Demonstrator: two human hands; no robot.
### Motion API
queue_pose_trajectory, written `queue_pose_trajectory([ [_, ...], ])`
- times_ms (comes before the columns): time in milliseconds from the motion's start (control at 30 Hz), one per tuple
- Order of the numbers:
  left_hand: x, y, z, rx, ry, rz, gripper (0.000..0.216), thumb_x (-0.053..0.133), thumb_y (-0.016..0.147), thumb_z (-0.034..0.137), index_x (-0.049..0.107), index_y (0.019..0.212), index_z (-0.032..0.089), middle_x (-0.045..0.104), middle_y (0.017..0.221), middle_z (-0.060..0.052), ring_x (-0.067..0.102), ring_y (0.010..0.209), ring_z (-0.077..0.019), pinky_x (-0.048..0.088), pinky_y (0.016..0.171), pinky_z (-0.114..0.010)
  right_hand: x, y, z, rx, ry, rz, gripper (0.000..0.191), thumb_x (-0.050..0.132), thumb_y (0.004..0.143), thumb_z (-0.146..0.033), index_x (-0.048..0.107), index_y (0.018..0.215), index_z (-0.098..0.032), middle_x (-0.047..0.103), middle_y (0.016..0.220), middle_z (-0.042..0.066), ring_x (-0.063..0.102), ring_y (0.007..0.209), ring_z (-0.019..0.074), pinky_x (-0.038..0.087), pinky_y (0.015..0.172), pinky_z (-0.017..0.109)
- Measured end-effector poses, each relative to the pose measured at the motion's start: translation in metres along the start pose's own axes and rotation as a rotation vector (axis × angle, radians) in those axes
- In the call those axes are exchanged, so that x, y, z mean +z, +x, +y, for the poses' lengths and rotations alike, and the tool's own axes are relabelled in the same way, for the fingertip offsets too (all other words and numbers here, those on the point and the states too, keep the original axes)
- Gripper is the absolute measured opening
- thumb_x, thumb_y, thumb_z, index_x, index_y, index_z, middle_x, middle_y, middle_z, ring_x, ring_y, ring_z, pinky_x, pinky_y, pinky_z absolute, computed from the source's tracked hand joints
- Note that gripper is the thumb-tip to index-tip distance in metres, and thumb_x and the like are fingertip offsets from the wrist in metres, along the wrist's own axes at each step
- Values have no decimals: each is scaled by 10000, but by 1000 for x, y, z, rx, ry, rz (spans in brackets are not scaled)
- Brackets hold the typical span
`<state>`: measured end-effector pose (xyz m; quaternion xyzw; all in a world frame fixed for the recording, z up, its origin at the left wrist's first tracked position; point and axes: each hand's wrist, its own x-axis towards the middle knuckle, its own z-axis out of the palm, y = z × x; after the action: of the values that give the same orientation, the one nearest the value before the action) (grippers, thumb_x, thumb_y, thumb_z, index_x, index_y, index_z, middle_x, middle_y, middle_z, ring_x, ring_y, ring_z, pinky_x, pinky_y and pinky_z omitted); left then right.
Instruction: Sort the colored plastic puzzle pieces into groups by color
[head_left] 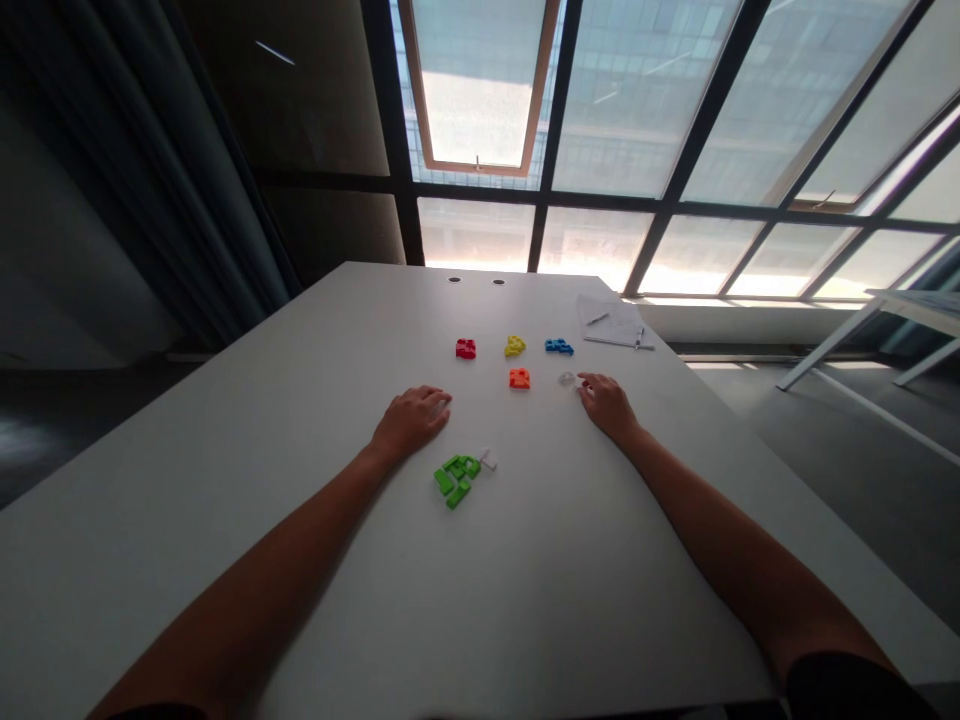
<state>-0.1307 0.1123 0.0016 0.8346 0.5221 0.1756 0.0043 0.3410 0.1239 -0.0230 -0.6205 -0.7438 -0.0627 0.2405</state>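
Clear piece [567, 379]: small, pale, translucent

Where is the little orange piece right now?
In the head view, the orange piece lies on the white table between the left hand and right hand, just nearer the person than the yellow piece.

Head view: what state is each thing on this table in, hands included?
Left hand: palm down on the table, nothing visibly held.
Right hand: fingertips at the clear piece; grip unclear.
Green pieces: clustered, lying flat.
White piece: beside the green ones.
Red piece: untouched.
Yellow piece: untouched.
Blue piece: untouched.
Orange piece: untouched.
Papers: lying flat.
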Motion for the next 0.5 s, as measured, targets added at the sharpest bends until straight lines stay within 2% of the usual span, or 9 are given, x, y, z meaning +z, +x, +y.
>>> queue_pose_trajectory([
  [200,0,-1,1,-4,-3,13,372,675,1090,334,858,1411,289,833,1492,-123,772,1368,-352,626,1197,-537,6,-3,4,-85,14,26,499,645,1056,-153,736,1546,-158,839,1417,182,762,1259,369,582,1164,482],
  [300,-1,-1,1,-5,0,5,379,667,1095,335,857,1420,290,828,1500,-125,768,1380,-352,626,1202,-537,4,-6,2,-67,-23,32,456,636,1078,-192,758,1515,-144,817,1444,214,733,1305,395,572,1177,516],
  [400,-1,-1,1,-7,3,-4,388,663,1094,331,856,1428,286,819,1519,-132,765,1388,-357,623,1209,-549,0,-7,-2,-39,-50,-1,379,632,1087,-205,807,1420,-168,808,1444,205,712,1322,402,566,1172,526],
  [500,-1,0,1,-9,-2,0,392,669,1087,327,856,1428,281,818,1522,-139,768,1384,-364,628,1203,-567,-1,-8,-6,-18,-68,-42,373,631,1094,-211,821,1413,-182,784,1501,191,698,1344,399,563,1160,519],
])
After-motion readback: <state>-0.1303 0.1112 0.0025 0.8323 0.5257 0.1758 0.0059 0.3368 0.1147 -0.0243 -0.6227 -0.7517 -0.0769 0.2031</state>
